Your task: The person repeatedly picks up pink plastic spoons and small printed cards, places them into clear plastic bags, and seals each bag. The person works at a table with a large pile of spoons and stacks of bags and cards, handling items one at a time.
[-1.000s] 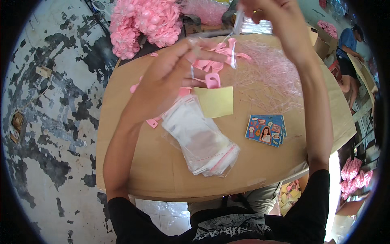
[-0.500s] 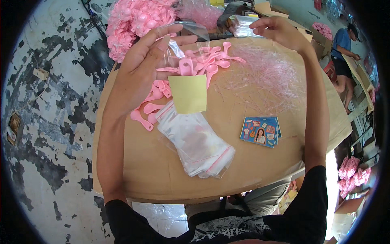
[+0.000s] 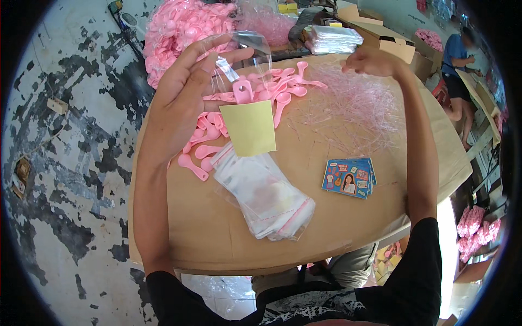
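My left hand [image 3: 187, 89] grips a clear plastic bag [image 3: 254, 46], its mouth spread by the fingers. A yellow card [image 3: 248, 128] and a pink spoon handle [image 3: 243, 91] show at the bag; I cannot tell whether both are fully inside. My right hand [image 3: 372, 61] has its fingers bunched at the far edge of a heap of pinkish shredded filler [image 3: 361, 106]; what they pinch, if anything, is hidden. Loose pink spoons [image 3: 281, 103] lie beyond and beside the card. Below it is a fanned stack of clear resealable bags [image 3: 266, 195].
A small stack of blue printed cards [image 3: 348, 176] lies right of centre on the brown-covered table [image 3: 206, 239]. Behind stand a big bag of pink spoons [image 3: 187, 32], a pile of clear packets [image 3: 333, 41] and cardboard boxes [image 3: 380, 41]. Another person [image 3: 459, 60] is at the far right.
My right hand has come away from the clear packets toward the filler, its fingers drawing together. My left hand, with the bag, has shifted slightly left and nearer.
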The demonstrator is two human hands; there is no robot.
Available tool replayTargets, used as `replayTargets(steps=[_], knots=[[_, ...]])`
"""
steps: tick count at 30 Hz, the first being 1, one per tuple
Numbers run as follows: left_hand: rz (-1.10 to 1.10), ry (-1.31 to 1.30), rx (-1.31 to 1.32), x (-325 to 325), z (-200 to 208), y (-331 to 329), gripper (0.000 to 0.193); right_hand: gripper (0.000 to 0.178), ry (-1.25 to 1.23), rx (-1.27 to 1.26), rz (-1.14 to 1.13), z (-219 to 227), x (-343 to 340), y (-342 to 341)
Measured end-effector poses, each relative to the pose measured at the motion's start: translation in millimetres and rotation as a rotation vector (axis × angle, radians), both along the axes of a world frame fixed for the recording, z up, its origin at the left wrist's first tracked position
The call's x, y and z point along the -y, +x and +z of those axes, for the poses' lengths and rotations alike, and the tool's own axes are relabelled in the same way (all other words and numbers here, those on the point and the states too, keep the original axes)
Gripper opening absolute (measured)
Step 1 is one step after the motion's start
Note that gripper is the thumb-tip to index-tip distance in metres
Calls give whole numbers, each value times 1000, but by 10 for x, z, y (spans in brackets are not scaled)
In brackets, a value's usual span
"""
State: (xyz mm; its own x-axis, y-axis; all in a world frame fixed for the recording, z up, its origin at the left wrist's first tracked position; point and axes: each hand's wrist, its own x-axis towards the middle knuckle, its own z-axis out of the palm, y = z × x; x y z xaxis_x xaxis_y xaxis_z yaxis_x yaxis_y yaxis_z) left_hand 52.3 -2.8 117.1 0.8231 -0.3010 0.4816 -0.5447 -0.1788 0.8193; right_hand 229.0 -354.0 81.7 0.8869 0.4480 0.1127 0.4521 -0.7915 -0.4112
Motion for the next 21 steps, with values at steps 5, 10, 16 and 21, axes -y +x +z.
replayTargets(steps=[5,10,16,21], knots=[[-9,-41,24,22,-24,35,44,58,341,155,334,283,-608,-634],[44,-149,86,107,-78,29,44,28,484,38,587,215,-1233,-1044],[29,-286,7,94,-127,123,44,21,784,-11,492,241,-1256,-1047],[33,-164,-72,79,-186,163,39,23,803,-23,490,250,-1321,-1105]])
